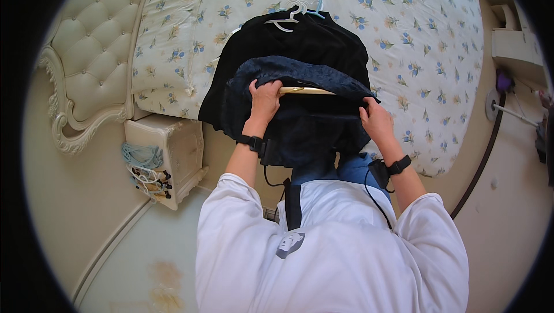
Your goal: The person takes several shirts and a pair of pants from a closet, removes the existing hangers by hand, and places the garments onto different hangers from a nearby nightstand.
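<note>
– Hands, count?
– Two: left hand [265, 103] gripping one navy garment [306, 70] and one gold bar [314, 91]; right hand [378, 120] pinching its right edge.
– Garment where?
– Bed's [418, 82] near side; one blue hanger [321, 5] far.

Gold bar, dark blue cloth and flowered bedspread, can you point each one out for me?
Gold bar [310, 90]: head view, middle of its visible length.
Dark blue cloth [277, 67]: head view, on its upper fold.
Flowered bedspread [424, 76]: head view, on its right-hand part.
</note>
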